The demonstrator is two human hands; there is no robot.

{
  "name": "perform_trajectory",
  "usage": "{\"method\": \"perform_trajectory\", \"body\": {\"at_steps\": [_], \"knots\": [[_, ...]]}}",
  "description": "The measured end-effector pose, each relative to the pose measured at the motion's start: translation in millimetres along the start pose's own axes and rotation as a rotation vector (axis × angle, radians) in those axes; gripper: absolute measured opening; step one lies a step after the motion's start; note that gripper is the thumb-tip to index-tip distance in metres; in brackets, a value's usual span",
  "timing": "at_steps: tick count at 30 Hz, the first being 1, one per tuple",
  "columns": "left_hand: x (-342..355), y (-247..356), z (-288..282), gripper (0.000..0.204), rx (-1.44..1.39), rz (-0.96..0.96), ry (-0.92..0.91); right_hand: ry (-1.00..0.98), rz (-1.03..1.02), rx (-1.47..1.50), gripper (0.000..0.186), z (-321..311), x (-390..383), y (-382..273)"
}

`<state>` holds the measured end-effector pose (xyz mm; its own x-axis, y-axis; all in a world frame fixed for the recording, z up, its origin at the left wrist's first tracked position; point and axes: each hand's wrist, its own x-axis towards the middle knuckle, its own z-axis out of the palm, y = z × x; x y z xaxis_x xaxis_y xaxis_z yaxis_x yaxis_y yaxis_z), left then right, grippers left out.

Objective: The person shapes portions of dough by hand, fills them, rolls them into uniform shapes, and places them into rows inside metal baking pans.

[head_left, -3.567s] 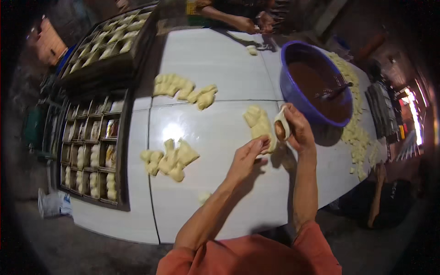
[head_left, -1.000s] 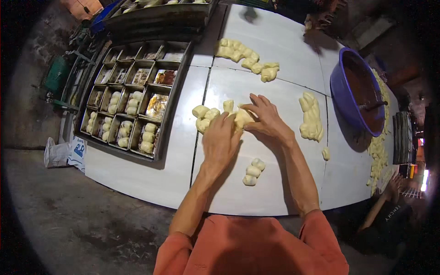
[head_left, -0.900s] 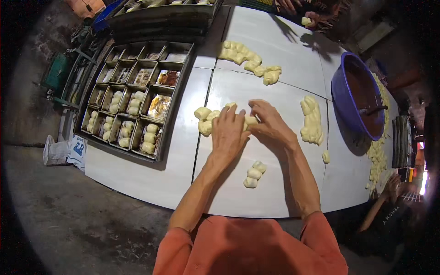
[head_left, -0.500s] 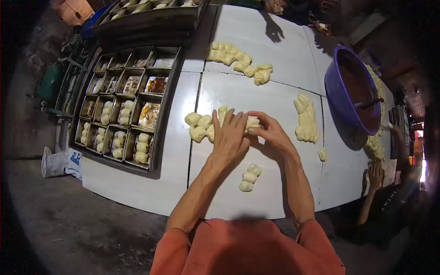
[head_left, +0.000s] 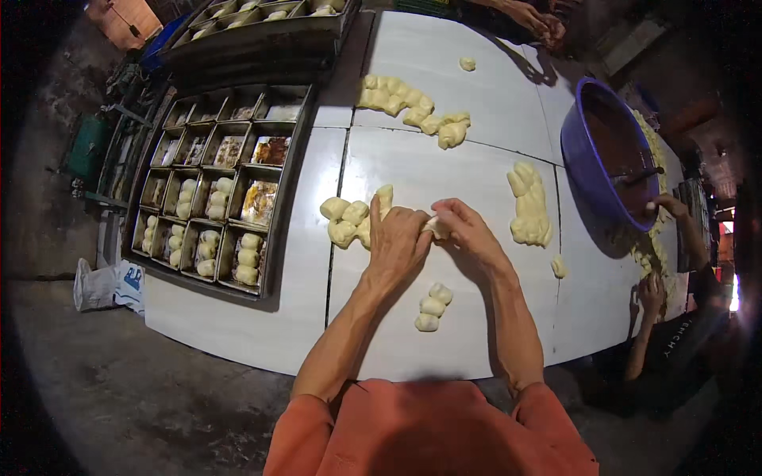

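Pinching a small dough piece (head_left: 434, 228) in the head view, a worker's right hand (head_left: 470, 238) meets the left hand (head_left: 398, 239) over the middle of the bench (head_left: 456, 170); the left's exact hold cannot be told behind its own knuckles. Light, even pressure from both sides would likely suit such soft dough without tearing it. A dough cluster (head_left: 343, 224) sits just beside the left hand, while three rolled pieces (head_left: 433, 308) lie between the forearms, near the front edge. Rightward, working room runs to a dough slab (head_left: 530, 208); leftward, a tray of tins (head_left: 283, 198) limits reach.
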<state>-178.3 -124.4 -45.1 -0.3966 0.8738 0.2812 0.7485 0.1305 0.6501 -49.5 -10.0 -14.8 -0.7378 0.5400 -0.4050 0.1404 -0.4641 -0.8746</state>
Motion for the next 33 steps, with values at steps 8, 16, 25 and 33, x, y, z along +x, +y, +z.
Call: {"method": "perform_trajectory", "body": {"at_steps": [8, 16, 25, 33], "knots": [[5.3, 4.4, -8.8, 0.025, 0.025, 0.038, -0.120, 0.014, 0.022, -0.167, 0.023, -1.5, -4.6, 0.1], [-3.8, 4.9, 2.9, 0.011, 0.133, 0.144, -0.058, 0.022, 0.074, -0.207, 0.011, -4.9, -17.1, -18.7], [-4.9, 11.3, 8.9, 0.048, 0.298, -0.015, -0.105, 0.082, -0.136, 0.256, 0.036, -33.3, -58.2, -27.8], [20.0, 70.6, -8.7, 0.040, -0.712, -0.363, -0.315, 0.231, -0.120, 0.048, 0.030, -40.0, -76.0, -14.7]]}}
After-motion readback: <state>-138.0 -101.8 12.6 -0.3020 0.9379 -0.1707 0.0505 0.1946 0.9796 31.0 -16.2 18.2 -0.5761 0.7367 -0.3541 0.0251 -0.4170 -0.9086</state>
